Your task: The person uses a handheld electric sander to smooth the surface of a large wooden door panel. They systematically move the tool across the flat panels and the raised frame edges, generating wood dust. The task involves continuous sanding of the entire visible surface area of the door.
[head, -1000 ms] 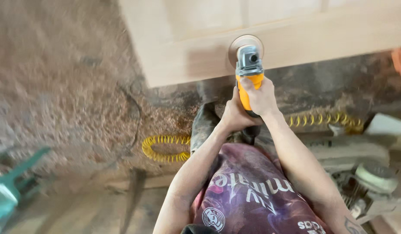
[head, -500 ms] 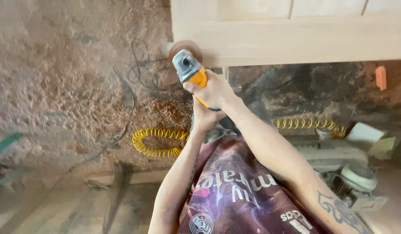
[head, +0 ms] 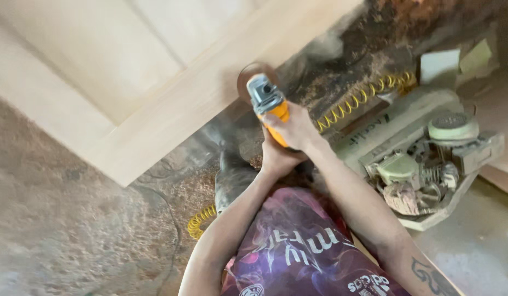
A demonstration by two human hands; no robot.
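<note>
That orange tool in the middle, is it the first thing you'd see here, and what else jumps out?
Yes: the orange and grey sander sits mid-picture, gripped by the right hand with the left hand under it, its round disc against the edge of a big pale wooden door that fills the upper left. A curly yellow hose runs along the sawdust-covered floor, and a dusty machine sits at the right.

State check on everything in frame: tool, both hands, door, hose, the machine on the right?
Angle grinder: held in both hands, disc at the door's edge.
Right hand: wrapped round the grinder's orange body.
Left hand: gripping the handle lower down.
Wooden door: bare, pale, unfinished.
Yellow hose: coiled, lying on the floor.
Machine: dusty, untouched.
</note>
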